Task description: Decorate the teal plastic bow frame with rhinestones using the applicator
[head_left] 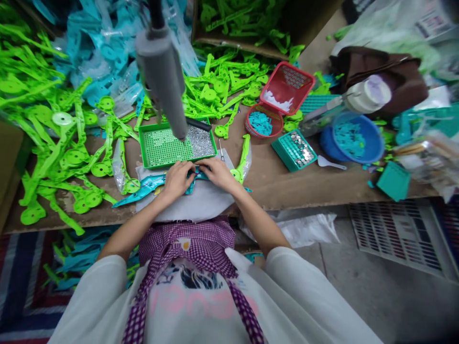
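A long blue plastic part [143, 187] lies across a pale cloth [211, 200] at the table's front edge. My left hand [178, 180] is bent over the middle of this part, thumb and fingers closed on it. Close beside it, my right hand [217, 173] has its fingertips pressed on the same part, near the left fingertips. What lies just under the fingertips is hidden. Right behind the hands stands a green tray [161, 149] with a grid of holes and a heap of small silvery pieces, probably screws [202, 142]. A grey electric screwdriver [161, 76] hangs above the tray.
Bright green plastic parts [75, 155] are piled at left and back, beside bagged blue parts [103, 48]. To the right are a red basket [263, 122], a teal box [294, 150] of round metal pieces, a white scoop [332, 164] and a blue bowl [375, 150].
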`<state>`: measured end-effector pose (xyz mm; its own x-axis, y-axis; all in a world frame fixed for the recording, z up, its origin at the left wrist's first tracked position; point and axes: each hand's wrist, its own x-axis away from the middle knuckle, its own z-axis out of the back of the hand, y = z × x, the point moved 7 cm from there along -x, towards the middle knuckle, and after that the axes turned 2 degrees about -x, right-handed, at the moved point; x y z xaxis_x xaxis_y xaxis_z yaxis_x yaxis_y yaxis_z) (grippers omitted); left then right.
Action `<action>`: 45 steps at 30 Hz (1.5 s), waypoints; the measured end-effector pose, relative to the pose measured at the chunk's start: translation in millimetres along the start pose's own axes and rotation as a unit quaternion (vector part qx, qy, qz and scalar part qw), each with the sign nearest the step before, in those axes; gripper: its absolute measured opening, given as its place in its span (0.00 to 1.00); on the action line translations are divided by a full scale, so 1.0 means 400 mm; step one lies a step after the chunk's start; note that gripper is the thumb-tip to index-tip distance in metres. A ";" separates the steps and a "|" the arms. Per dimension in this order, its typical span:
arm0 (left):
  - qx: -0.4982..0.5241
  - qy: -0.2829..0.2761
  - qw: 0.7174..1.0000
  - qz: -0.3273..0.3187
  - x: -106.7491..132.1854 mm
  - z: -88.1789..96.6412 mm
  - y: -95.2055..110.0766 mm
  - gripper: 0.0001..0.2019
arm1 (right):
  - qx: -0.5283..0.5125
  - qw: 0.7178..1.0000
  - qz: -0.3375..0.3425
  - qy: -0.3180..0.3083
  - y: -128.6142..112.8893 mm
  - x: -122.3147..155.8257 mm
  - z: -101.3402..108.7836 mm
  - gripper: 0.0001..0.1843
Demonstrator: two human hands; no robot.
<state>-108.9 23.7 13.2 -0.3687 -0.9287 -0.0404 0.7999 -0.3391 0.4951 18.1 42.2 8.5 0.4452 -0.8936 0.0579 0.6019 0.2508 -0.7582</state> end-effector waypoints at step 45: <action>-0.199 -0.083 0.964 -0.155 0.089 -0.037 0.064 0.22 | 0.238 0.965 0.017 0.112 -0.001 0.141 -0.052 0.20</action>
<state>-94.3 -20.3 11.6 -0.6636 -0.7477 0.0234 0.7452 -0.6580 0.1089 29.0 -16.1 -1.4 0.3483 -0.9264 -0.1434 0.8491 0.3766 -0.3705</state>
